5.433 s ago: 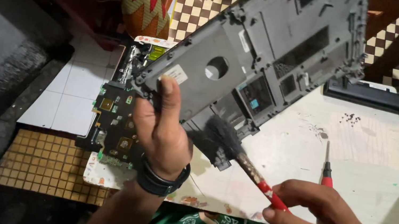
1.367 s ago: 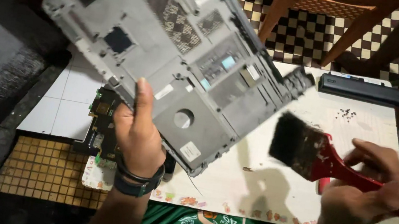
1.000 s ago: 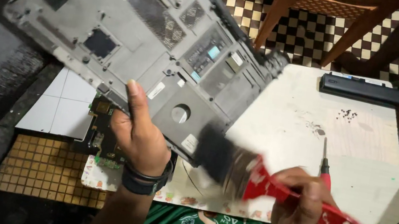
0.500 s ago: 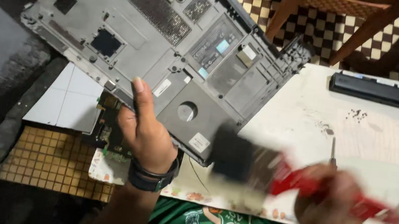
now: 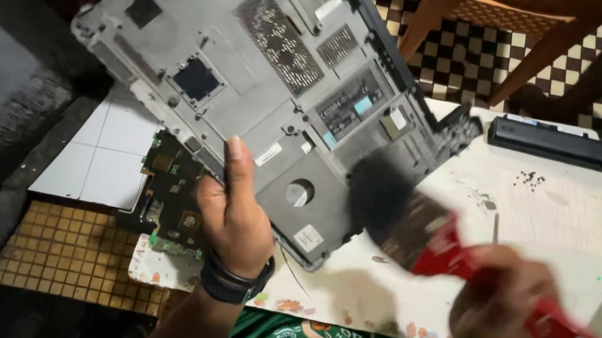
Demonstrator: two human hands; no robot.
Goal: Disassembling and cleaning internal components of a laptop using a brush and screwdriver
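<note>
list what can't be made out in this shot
Head view only:
- Brush: motion-blurred, bristle detail lost.
- Right hand: blurred, grip unclear.
- Circuit board: partly hidden by left hand and laptop shell.
- Specks on table: too small.

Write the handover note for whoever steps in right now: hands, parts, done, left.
Left hand: grips the lower edge of the grey laptop base shell, held up tilted above the white table.
Right hand: holds the red-handled paintbrush; its dark bristles are at the shell's lower right edge, blurred.
On the table: circuit board under the shell at the left, black battery bar at the far edge, small screws beside it, a screwdriver near the brush.
Done: shell is stripped from the board.
Left: brushing under way; how much of the shell is brushed cannot be told.
</note>
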